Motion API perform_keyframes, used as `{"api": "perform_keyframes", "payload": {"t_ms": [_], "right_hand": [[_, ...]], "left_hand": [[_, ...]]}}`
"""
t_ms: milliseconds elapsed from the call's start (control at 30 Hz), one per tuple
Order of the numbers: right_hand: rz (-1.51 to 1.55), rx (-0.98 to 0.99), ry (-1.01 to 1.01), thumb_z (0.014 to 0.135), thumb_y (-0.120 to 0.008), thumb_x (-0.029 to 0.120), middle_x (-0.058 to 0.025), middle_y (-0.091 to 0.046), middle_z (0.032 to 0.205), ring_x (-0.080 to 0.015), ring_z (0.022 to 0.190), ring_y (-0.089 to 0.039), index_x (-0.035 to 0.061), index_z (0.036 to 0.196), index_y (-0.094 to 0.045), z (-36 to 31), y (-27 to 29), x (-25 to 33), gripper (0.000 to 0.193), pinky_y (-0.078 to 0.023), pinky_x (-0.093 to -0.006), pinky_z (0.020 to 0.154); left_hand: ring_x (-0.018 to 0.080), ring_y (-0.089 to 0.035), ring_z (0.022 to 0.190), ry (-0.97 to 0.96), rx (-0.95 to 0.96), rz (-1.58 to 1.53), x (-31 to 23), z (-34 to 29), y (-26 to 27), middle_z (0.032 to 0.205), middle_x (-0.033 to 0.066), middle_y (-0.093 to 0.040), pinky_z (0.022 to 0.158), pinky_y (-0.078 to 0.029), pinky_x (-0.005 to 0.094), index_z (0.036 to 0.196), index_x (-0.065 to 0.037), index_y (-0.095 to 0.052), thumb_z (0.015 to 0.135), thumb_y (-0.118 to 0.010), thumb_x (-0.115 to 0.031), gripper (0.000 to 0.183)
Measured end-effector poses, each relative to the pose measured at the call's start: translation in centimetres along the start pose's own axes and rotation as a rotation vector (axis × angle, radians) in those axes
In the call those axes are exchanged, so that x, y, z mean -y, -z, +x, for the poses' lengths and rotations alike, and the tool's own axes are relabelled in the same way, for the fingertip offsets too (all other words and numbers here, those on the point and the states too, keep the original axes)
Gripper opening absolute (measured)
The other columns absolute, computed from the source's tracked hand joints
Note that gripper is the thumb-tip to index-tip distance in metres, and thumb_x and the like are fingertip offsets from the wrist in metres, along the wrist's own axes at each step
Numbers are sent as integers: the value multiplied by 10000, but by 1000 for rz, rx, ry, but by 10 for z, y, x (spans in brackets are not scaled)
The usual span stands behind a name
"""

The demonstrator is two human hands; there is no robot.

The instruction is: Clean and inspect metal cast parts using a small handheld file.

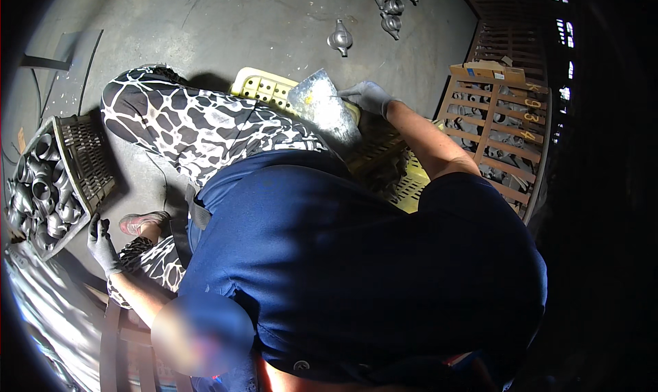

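Observation:
My right hand [371,97], in a grey glove, reaches out at the upper right and pinches the edge of a flat grey metal sheet [327,111] with a yellow smudge. The sheet stands tilted over a yellow perforated plastic crate [255,83], hiding part of it. My left hand [103,247], also gloved and with dark fingertips, hangs at the lower left with its fingers apart, holding nothing I can see. It is beside the rim of a plastic crate [88,160] full of grey metal pipe fittings [42,190].
Several loose metal fittings [339,38] lie on the grey floor [226,29] ahead. At the right stands a brown slatted container [488,128] with fittings inside and a piece of cardboard [488,71] on its rim. My patterned trouser leg [199,118] stretches across the middle.

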State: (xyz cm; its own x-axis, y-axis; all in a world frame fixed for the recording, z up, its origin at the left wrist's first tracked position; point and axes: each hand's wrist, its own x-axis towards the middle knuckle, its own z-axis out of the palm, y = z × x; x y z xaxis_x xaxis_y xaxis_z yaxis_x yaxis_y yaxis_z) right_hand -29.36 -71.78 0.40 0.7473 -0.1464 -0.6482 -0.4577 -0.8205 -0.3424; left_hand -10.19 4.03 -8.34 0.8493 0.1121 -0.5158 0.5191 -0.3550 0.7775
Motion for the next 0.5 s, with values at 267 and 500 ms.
{"api": "perform_keyframes", "payload": {"t_ms": [267, 500], "right_hand": [[170, 19, -99, 839, -616, 140, -126, -679, 967, -213, 849, -658, 148, 1041, -689, 3, -2, -10, 215, -488, -278, 787], [-108, 20, 83, 759, -560, 69, -142, -661, 855, -262, 703, -639, 268, 1014, -700, 7, 5, -10, 352, -497, -308, 686]], "left_hand": [[132, -607, 930, -20, 0, -16, 1, 0, -2, 1075, 49, -636, 801, -453, 248, 1196, -16, -576, 924, -553, -146, 303], [137, -598, 928, -44, 12, -64, 6, 6, -1, 1093, 61, -625, 822, -462, 252, 1198, -1, -569, 927, -540, -117, 296]]}}
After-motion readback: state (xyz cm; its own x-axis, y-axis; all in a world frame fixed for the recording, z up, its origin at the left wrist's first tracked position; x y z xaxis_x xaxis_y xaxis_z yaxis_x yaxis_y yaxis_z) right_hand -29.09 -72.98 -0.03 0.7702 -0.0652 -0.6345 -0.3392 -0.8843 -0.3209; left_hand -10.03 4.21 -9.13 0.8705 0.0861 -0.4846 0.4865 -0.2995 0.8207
